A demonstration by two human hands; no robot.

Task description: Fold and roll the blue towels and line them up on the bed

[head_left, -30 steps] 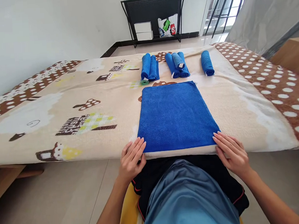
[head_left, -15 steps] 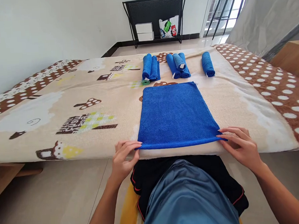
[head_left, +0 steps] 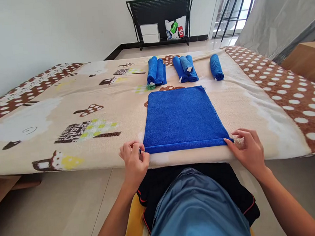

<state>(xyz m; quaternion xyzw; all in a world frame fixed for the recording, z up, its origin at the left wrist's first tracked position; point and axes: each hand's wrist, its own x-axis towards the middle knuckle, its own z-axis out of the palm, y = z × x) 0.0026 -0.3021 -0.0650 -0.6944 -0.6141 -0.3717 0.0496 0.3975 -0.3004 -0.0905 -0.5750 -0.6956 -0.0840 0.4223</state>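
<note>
A blue towel point(head_left: 184, 116) lies flat near the front edge of the patterned blanket point(head_left: 124, 113), its near edge folded over in a narrow strip. At the left end of that strip, my left hand point(head_left: 135, 159) pinches the cloth between thumb and fingers. My right hand point(head_left: 247, 147) holds the strip's right end, thumb on the cloth and fingers curled behind. Beyond the towel are rolled towels: a left group point(head_left: 156, 71) with a green roll point(head_left: 151, 86) at its front, a middle stack point(head_left: 185, 69), and a single blue roll point(head_left: 216, 67) on the right.
Behind the bed, a black metal rack point(head_left: 161, 18) holds white boxes point(head_left: 150, 33) and a printed bag point(head_left: 176, 28). A black stool point(head_left: 236, 10) stands at the back right, near a brown box point(head_left: 306, 62). My lap is against the front edge.
The towel's near edge has been turned over into a clearer folded strip, slightly farther from me. My left hand's fingers have curled inward at the corner, and my right thumb now lies on the strip.
</note>
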